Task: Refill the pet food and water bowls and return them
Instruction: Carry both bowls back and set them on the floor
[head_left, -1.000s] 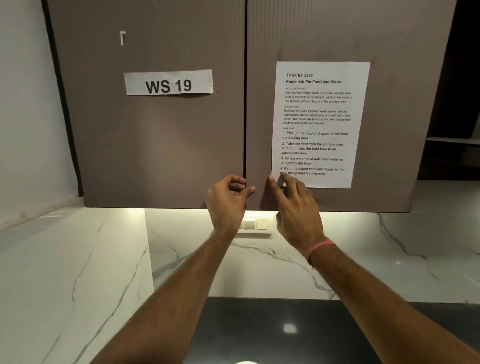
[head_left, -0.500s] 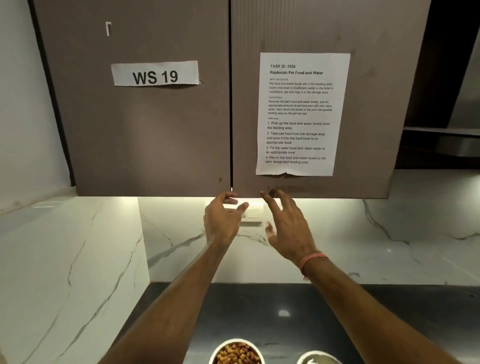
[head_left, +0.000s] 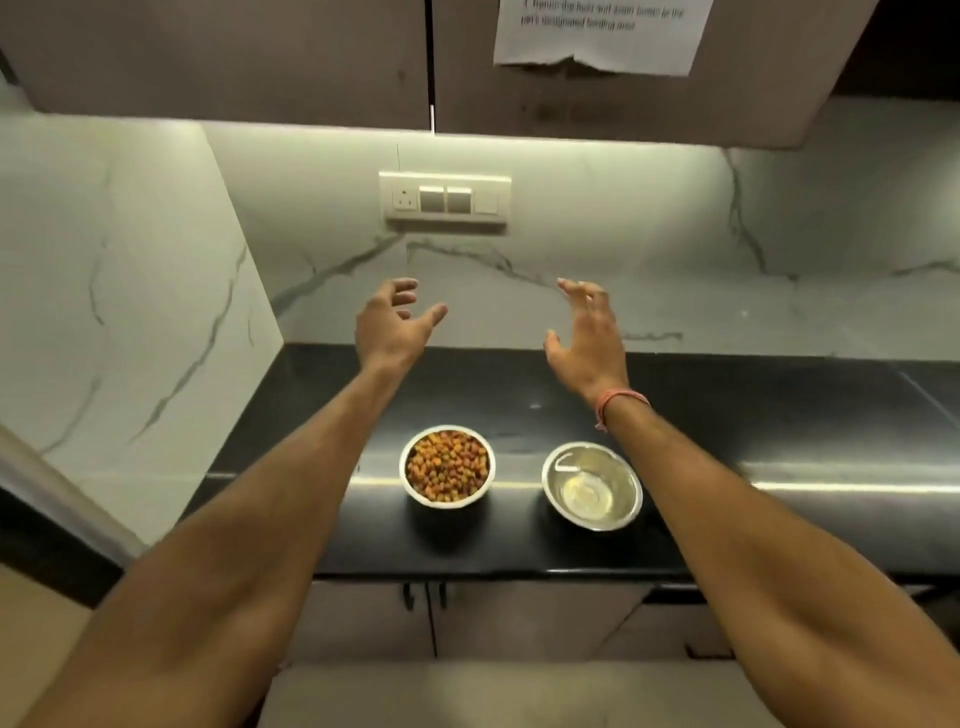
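Hands (head_left: 493, 332) empty above bowls (head_left: 519, 480)

Printed sheet (head_left: 597, 36) on the upper cabinet door (head_left: 649, 98) cut off by the top edge, its last lines blurred past reading, steel bowl (head_left: 592, 486) right of the kibble bowl (head_left: 447, 466) perhaps holding clear water, both elbows out of frame below.

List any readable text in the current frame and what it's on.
Paper sheet taped to the upper cabinet door: two cropped, blurred lines; only "designated feeding area" can be roughly made out, and the rest is unreadable.
Switch plate on the backsplash: no readable markings.
Food bowl and water bowl: no labels.
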